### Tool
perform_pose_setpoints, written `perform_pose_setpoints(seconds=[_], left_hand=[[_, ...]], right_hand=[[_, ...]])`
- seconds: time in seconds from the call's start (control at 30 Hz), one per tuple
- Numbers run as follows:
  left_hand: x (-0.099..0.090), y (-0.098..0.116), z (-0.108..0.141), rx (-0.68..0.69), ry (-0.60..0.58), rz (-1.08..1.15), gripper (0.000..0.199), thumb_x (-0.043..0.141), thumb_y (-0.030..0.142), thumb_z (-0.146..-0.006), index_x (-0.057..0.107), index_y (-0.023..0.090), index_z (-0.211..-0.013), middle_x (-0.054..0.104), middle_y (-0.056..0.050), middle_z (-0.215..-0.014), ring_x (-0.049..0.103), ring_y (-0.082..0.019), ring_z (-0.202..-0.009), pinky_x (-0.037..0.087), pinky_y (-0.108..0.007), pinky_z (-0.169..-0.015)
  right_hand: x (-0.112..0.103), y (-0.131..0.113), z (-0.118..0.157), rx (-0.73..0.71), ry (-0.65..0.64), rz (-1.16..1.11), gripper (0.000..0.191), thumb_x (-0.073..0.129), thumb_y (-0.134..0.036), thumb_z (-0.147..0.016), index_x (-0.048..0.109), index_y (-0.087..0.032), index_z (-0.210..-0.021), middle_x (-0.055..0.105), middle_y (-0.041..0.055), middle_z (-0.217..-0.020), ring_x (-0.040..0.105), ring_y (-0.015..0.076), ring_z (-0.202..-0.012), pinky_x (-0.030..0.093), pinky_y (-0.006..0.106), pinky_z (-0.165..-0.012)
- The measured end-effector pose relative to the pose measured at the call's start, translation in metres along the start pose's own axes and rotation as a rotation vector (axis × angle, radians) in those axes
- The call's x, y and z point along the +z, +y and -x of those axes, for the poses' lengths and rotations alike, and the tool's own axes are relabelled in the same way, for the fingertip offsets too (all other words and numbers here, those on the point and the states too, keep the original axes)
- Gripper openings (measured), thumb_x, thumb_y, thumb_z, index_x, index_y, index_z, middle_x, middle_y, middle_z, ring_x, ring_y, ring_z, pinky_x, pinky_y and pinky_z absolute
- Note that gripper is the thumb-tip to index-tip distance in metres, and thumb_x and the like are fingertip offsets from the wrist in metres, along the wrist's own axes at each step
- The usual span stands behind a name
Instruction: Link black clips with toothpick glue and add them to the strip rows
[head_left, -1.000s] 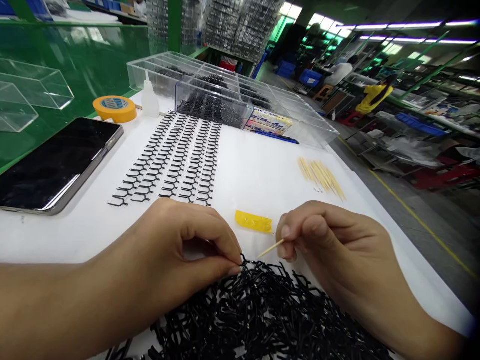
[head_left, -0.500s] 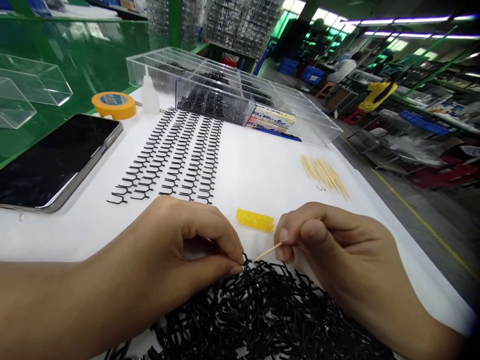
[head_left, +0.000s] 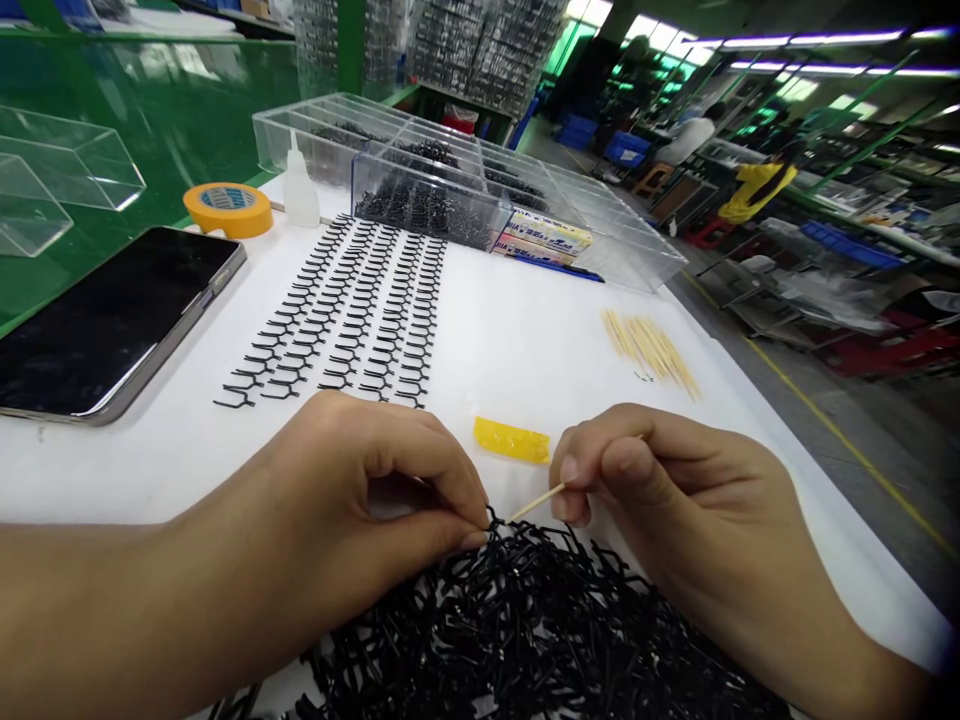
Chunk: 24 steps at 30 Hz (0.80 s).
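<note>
My left hand [head_left: 405, 480] pinches a small black forked piece [head_left: 495, 520] between thumb and fingertips, just over the back edge of a pile of black pieces [head_left: 510, 630]. Between the thumb and fingers of my right hand [head_left: 645, 480] is a wooden toothpick [head_left: 536, 502], its tip at the held piece. Whether the tip touches the piece is too small to tell. A strip of yellow tape [head_left: 511, 440] lies on the white table behind the two hands. Several rows of black forked pieces [head_left: 345, 330] are laid out beyond my left hand.
A phone [head_left: 112, 320], an orange tape roll [head_left: 228, 209] and a white bottle [head_left: 300, 190] stand or lie at left. The clear divided box [head_left: 427, 200] is at the back. Several toothpicks [head_left: 651, 350] lie at right. A person [head_left: 690, 138] is in the far background.
</note>
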<state>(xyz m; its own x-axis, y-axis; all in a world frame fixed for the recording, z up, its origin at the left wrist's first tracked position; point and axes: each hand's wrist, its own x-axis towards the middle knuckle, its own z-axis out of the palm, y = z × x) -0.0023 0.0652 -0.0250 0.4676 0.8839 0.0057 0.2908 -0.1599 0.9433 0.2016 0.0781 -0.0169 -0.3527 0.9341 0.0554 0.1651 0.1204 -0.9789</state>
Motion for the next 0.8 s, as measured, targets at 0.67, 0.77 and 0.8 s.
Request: perform_pose_setpoints(seconds=[0.67,0.77,0.8], left_hand=[[-0.0009,0.0013,0.0011,-0.011,0.002,0.003,0.012,0.063,0.009,-0.073,0.066,0.019,-0.068,0.071,0.007,-0.074,0.064,-0.004,-0.069,0.049,-0.005,-0.061],[-0.0010,0.0010,0.0003,0.006,0.003,-0.001,0.013,0.063,0.007,-0.073,0.066,0.019,-0.068,0.071,0.008,-0.075,0.065,-0.004,-0.070,0.049,-0.005,-0.063],[-0.0008,0.0009,0.0000,0.012,0.002,-0.002,0.013,0.063,0.008,-0.073,0.066,0.019,-0.068,0.071,0.008,-0.075,0.064,-0.004,-0.070,0.049,-0.005,-0.063]], right_hand=[[-0.0028,-0.0010,-0.0007,-0.114,0.087,0.227,0.027,0.058,-0.037,-0.088,0.065,-0.024,-0.066,0.061,-0.0033,-0.058,0.056,0.0084,-0.053,0.047,0.014,-0.053],[-0.0043,-0.0011,-0.0033,-0.164,0.195,0.378,0.025,0.057,-0.032,-0.089,0.065,-0.024,-0.066,0.062,-0.0044,-0.060,0.056,0.0087,-0.056,0.047,0.015,-0.056],[-0.0044,-0.0010,-0.0045,-0.171,0.216,0.401,0.025,0.058,-0.031,-0.089,0.065,-0.024,-0.066,0.062,-0.0047,-0.061,0.056,0.0088,-0.057,0.047,0.015,-0.058]])
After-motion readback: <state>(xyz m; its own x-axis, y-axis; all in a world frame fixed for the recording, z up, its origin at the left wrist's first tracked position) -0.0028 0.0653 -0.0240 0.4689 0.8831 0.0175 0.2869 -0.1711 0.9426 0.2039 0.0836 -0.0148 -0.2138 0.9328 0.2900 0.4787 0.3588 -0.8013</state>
